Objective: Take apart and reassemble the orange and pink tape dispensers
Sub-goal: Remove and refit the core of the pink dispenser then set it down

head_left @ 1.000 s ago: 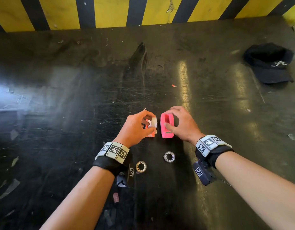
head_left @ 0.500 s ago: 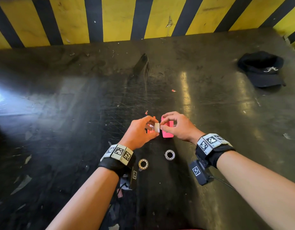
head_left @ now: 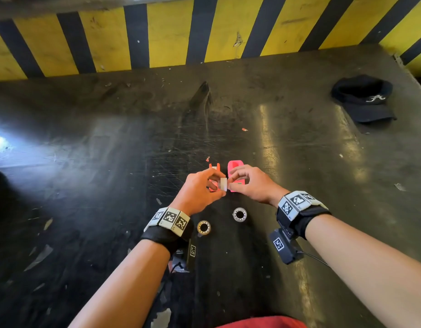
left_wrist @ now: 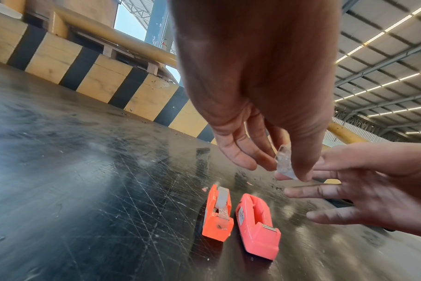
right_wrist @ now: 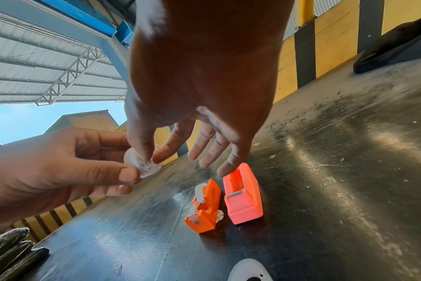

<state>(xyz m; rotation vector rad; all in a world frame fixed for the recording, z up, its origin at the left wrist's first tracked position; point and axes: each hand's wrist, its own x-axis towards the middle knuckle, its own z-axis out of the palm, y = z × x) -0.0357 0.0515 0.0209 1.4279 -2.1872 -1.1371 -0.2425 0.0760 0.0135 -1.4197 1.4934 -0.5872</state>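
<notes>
Both hands pinch a small clear spool (right_wrist: 144, 165), left hand (head_left: 200, 192) and right hand (head_left: 252, 183), above the emptied orange dispenser (left_wrist: 216, 214) and pink dispenser (left_wrist: 257, 226); reassembly looks next, seating it inside one dispenser.

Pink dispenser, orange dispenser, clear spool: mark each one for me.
pink dispenser (left_wrist: 257, 226): left wrist view, on its side wall below the empty slot.
orange dispenser (right_wrist: 210, 207): right wrist view, on its orange side wall.
clear spool (right_wrist: 148, 167): right wrist view, on its round face, pinched by both hands.
</notes>
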